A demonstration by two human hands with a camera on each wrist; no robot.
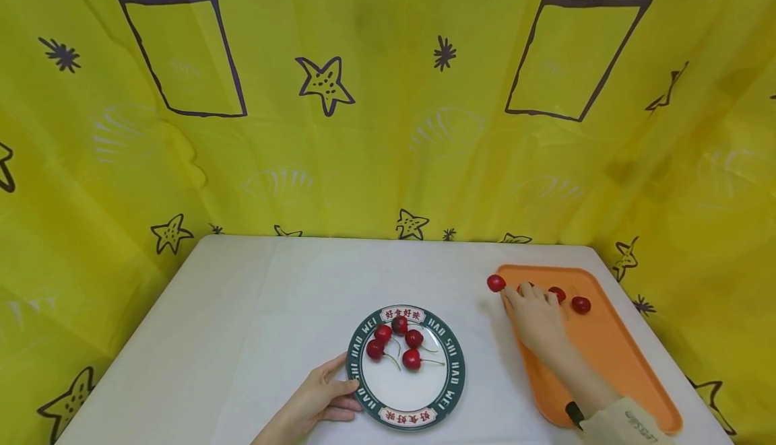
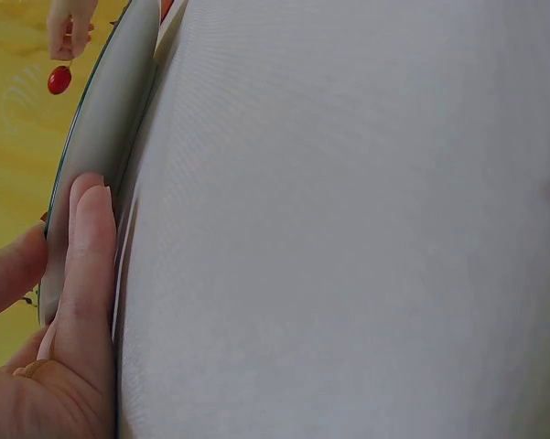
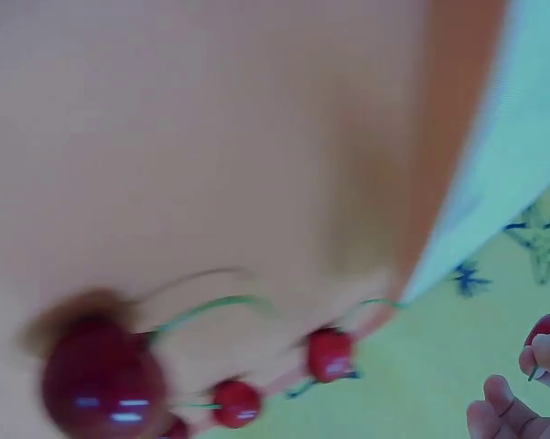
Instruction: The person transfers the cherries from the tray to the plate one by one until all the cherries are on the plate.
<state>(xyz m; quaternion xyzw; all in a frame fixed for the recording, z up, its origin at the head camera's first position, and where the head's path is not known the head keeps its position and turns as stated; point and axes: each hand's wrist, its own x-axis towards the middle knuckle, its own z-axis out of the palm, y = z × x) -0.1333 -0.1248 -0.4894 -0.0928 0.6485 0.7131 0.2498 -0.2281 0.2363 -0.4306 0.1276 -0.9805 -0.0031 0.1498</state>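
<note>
My left hand [image 1: 318, 394] grips the left rim of a round plate [image 1: 405, 394] with a green lettered border, thumb above and fingers beneath. Several red cherries with stems, one a dark red cherry [image 1: 411, 359], lie in the plate's upper half. Over the left edge of the orange tray [image 1: 612, 357], my right hand [image 1: 536, 320] pinches a cherry [image 1: 496, 283] by its stem. That cherry hangs clear of the fingers in the left wrist view [image 2: 59, 80]. More cherries [image 3: 105, 380] lie on the tray, one partly hidden behind the right hand in the head view.
A white-covered table [image 1: 273, 310] carries the plate near its front middle and the tray at its right side. Yellow patterned curtain [image 1: 376, 162] hangs behind and along both sides of the table.
</note>
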